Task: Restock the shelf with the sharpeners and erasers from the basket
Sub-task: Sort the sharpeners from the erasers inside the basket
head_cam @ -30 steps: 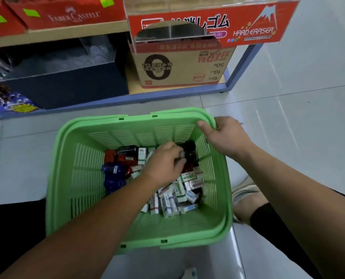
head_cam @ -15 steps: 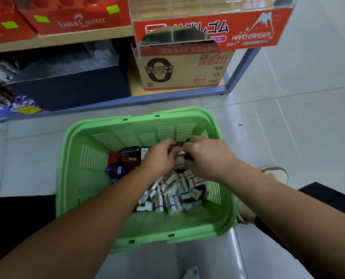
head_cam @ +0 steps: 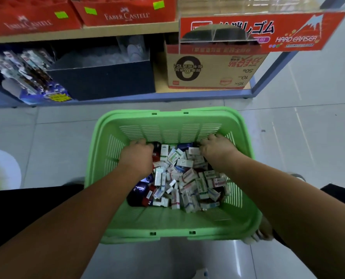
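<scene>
Lower frame: two bare forearms reach forward into a green basket (head_cam: pixel 167 228) standing on the tile floor, centre of frame.

Basket floor: a heap of small white boxed erasers (head_cam: pixel 187 178) at centre and right; dark blue and red sharpeners (head_cam: pixel 139 190) at the heap's left edge.

Left hand (head_cam: pixel 136 156): knuckles up, fingers curled down into the far left of the heap. Fingertips hidden, so I cannot tell if it holds anything.

Right hand (head_cam: pixel 218 151): same posture at the far right, near the basket's back wall. Grip likewise not visible.

Beyond the basket, upper frame: the shelf (head_cam: pixel 127 95). Bottom level holds a dark bin (head_cam: pixel 101 79) and a carton (head_cam: pixel 208 71); above the carton is a red eraser display (head_cam: pixel 268 33). Red boxes (head_cam: pixel 125 13) at upper left.
</scene>
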